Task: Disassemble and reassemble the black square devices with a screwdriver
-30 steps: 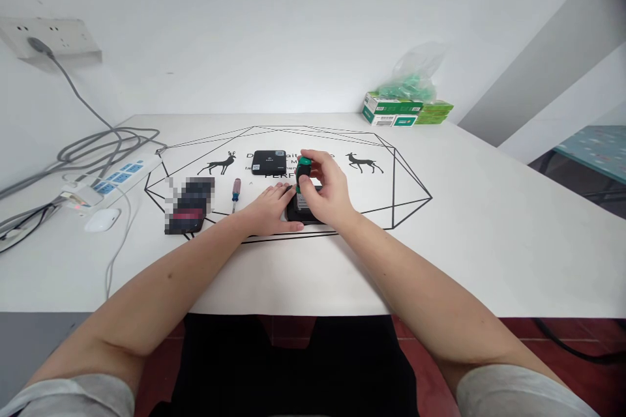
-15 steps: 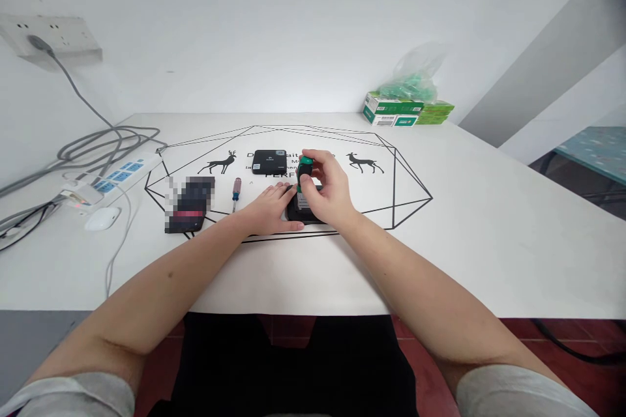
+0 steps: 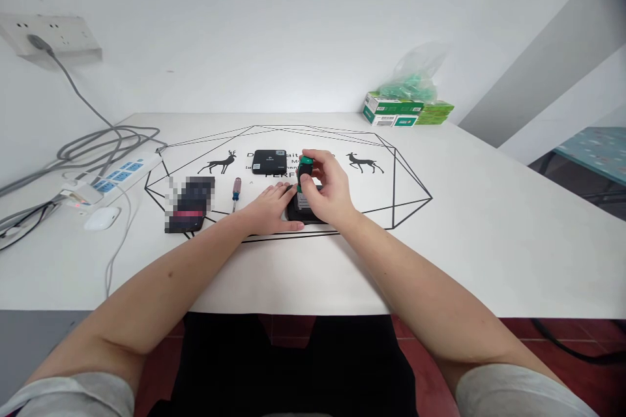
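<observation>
My right hand (image 3: pixel 332 189) is closed around the handle of a green-and-black screwdriver (image 3: pixel 305 172), held upright. Its tip is hidden behind my fingers. Beneath it lies a flat black box (image 3: pixel 294 215) with a pale label, partly covered by my hands. My left hand (image 3: pixel 268 210) braces the box from its left side, fingers at the upper left and thumb along the near edge. Just behind, another flat black square box (image 3: pixel 269 161) with small stickers rests on the table. To the left lies a smaller screwdriver (image 3: pixel 237 189) with a reddish, blue-collared handle.
A phone (image 3: pixel 193 205), partly pixelated, lies on the left of the white table (image 3: pixel 313 280). Beyond it are a white case (image 3: pixel 102 218), a power strip (image 3: pixel 122 176) and coiled grey cables (image 3: pixel 105 137). Green-and-white cartons (image 3: pixel 394 111) stand by the wall under a plastic bag (image 3: pixel 415 78).
</observation>
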